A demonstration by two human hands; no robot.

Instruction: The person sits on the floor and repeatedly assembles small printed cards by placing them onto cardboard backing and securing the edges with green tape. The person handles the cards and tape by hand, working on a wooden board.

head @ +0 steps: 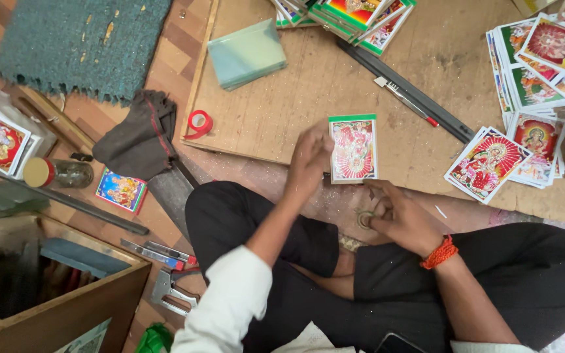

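Head view: wooden board (276,111) on floor. Picture card (353,148) upright at board's near edge, long axis running away from the person, green band on far end. Left hand (308,160) grips card's left edge; keep the hold light, card square. Right hand (403,219) curled around small tape roll (365,219).

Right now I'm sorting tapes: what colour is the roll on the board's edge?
The tape roll is red, seen in the head view.
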